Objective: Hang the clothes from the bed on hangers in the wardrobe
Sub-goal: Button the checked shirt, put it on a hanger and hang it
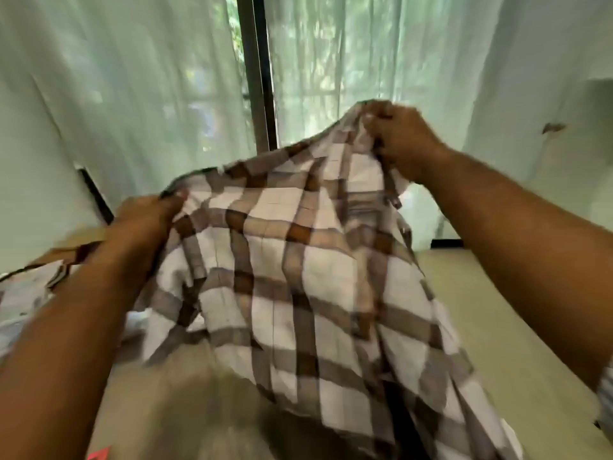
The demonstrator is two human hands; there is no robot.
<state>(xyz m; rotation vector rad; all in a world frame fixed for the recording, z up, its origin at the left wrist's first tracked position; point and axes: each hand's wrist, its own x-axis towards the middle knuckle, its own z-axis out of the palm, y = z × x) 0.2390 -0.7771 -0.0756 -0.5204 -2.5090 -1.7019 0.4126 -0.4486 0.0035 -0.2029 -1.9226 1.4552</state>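
A white shirt with brown and grey checks (298, 270) hangs spread out in front of me, held up between both hands. My left hand (146, 220) grips its upper edge at the left, lower down. Higher up at the right, my right hand (403, 137) pinches a bunched part of the cloth, and the fabric drapes down from there toward the bottom right. No hanger or wardrobe is in view. The frame is blurred by motion.
Pale sheer curtains (132, 94) cover a window with a dark frame post (258, 78) straight ahead. A beige floor (497, 310) runs to the right. More pale clothes (20, 293) lie at the left edge on what looks like the bed.
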